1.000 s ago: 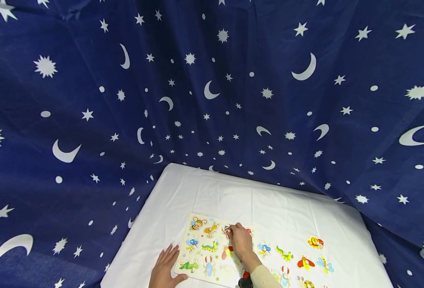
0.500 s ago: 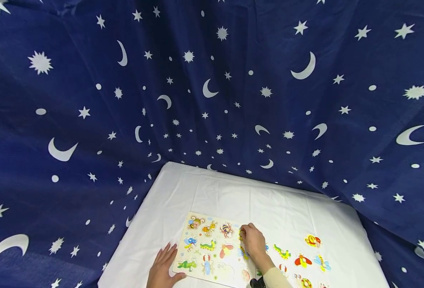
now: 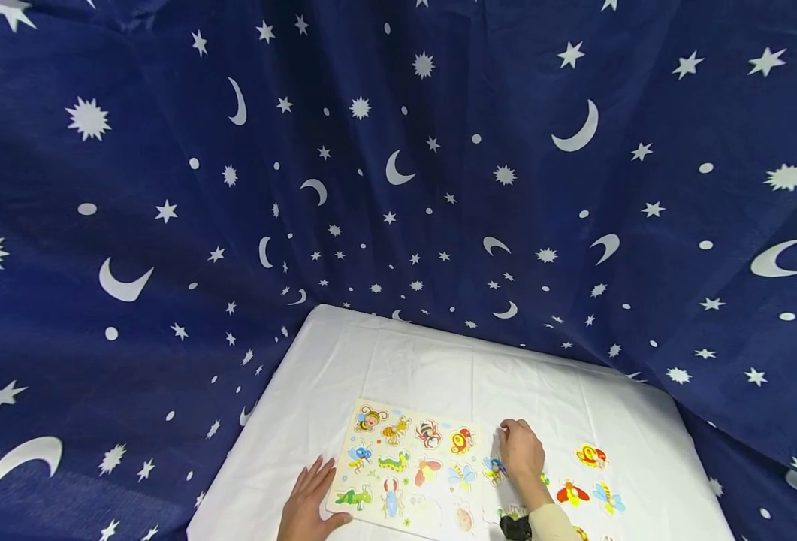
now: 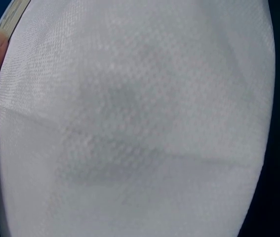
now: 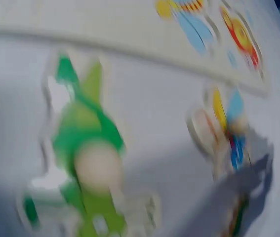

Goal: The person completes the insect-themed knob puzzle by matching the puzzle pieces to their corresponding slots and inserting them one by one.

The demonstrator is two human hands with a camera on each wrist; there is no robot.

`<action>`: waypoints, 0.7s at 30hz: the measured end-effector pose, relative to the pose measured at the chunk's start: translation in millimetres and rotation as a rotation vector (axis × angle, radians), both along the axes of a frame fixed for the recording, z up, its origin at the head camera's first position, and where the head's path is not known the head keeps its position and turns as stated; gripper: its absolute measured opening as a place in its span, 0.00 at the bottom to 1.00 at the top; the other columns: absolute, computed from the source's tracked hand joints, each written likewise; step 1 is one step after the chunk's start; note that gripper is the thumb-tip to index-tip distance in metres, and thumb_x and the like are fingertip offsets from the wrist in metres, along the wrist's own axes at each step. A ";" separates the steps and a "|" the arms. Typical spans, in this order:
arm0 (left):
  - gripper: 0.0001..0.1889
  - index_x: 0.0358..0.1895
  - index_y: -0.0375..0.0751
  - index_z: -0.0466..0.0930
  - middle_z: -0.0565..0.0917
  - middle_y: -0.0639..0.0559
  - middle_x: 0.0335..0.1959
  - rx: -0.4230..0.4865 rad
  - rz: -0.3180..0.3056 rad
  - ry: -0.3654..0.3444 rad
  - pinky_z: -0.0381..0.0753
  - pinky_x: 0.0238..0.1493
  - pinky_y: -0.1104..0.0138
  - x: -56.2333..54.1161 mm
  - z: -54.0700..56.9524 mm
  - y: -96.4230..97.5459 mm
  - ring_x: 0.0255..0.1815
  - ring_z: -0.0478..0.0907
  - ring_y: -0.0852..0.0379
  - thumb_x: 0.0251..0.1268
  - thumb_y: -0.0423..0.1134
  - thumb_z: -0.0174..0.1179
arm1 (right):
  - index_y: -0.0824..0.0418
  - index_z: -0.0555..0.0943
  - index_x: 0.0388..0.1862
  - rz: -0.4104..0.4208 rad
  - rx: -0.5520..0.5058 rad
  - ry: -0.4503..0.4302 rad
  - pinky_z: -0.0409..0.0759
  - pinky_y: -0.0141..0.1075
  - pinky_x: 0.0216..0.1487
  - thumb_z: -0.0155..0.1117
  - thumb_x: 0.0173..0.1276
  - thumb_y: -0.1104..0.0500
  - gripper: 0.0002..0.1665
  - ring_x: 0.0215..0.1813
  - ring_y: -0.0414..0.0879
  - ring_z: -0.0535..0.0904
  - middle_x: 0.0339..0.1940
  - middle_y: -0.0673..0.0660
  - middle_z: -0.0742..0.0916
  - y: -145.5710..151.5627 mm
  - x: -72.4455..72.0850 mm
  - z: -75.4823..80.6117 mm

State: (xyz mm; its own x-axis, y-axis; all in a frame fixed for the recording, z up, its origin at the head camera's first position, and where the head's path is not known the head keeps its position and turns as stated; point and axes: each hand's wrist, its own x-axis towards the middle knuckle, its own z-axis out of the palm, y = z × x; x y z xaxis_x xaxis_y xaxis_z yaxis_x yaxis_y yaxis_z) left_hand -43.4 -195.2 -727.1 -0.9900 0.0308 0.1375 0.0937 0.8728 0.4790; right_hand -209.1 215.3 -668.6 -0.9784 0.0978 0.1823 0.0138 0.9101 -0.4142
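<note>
Backing the white counter [image 3: 398, 361], starry blue curtains [image 3: 439, 203] hang; the left hand [image 3: 308, 507], grip spread, touches the board [image 3: 412, 448]; the right hand's grip [image 3: 523, 454] I cannot tell

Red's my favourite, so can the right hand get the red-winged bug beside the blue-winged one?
Probably yes. The right hand is close by, and nothing seems to lie on top of the red-winged bug. It would likely just need to swing rightwards.
</note>
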 end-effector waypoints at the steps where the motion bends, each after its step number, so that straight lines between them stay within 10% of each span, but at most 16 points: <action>1: 0.55 0.66 0.41 0.73 0.71 0.56 0.71 -0.007 -0.003 0.000 0.19 0.74 0.85 0.0 0.1 0.0 0.75 0.62 0.48 0.38 0.81 0.55 | 0.61 0.85 0.36 -0.023 0.005 0.008 0.80 0.48 0.24 0.66 0.62 0.61 0.05 0.27 0.52 0.81 0.29 0.55 0.83 7.9 -0.1 -0.1; 12: 0.55 0.65 0.41 0.74 0.72 0.56 0.71 -0.013 -0.003 0.048 0.22 0.76 0.83 -2.8 -1.4 1.0 0.74 0.64 0.48 0.38 0.81 0.56 | 0.66 0.82 0.41 -0.270 0.013 -0.091 0.78 0.58 0.26 0.56 0.65 0.63 0.10 0.37 0.70 0.80 0.42 0.68 0.81 96.1 3.7 12.0; 21: 0.56 0.68 0.41 0.71 0.69 0.54 0.73 0.027 -0.021 -0.100 0.15 0.70 0.89 -1.8 1.9 -1.3 0.76 0.59 0.46 0.40 0.80 0.55 | 0.67 0.76 0.54 -0.431 -0.043 -0.302 0.79 0.60 0.40 0.47 0.68 0.62 0.19 0.51 0.72 0.76 0.56 0.71 0.74 120.2 12.6 5.9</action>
State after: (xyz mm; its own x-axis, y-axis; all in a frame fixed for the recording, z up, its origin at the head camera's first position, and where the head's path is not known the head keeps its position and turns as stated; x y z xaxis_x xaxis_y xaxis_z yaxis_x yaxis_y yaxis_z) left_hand -45.2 -196.5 -725.2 -0.9980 0.0495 0.0393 0.0626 0.8576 0.5105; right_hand -196.6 335.5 -662.7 -0.8558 0.5044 -0.1144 0.5079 0.7777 -0.3704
